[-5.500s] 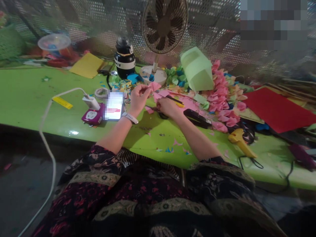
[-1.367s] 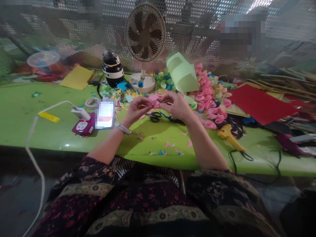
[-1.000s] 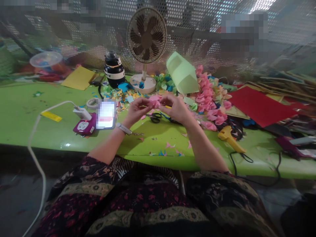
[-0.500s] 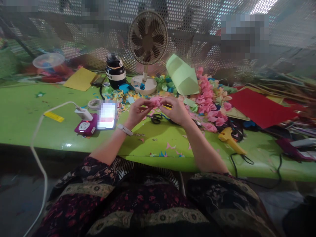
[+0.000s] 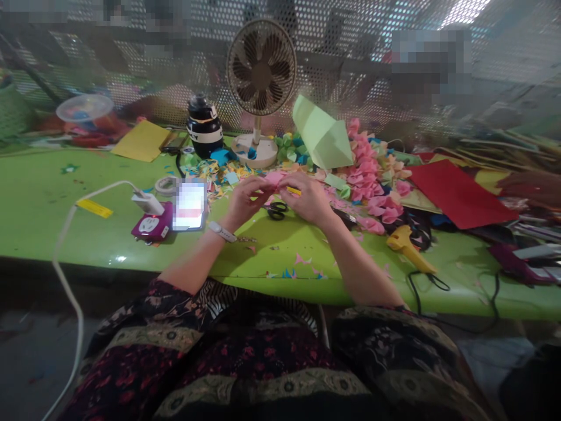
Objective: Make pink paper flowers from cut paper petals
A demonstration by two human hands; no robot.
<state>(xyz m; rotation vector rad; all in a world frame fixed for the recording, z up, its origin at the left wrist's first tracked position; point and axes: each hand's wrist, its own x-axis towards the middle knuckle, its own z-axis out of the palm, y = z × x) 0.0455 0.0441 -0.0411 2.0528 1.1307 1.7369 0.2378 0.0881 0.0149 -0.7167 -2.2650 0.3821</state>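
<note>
A small pink paper piece point(image 5: 274, 177) is held up between both hands over the middle of the green table. My left hand point(image 5: 246, 199) pinches its left side between thumb and fingers. My right hand point(image 5: 305, 197) closes on its right side, the fingertips partly hidden. A yellow strip or stick point(image 5: 293, 190) shows by the right fingers; whether they grip it I cannot tell. Just below the hands lie black-handled scissors point(image 5: 277, 210). Pink paper flowers point(image 5: 366, 181) are heaped to the right of my right hand.
A fan point(image 5: 262, 76) and a dark bottle point(image 5: 204, 126) stand behind paper scraps. A phone point(image 5: 190, 204) and a purple power socket point(image 5: 151, 225) lie left. To the right are a yellow glue gun point(image 5: 411, 249) with a cord and red paper point(image 5: 462, 196).
My right fingers have shifted slightly around the pink paper, and the yellow piece beside them shows more. The left hand stays nearly where it was.
</note>
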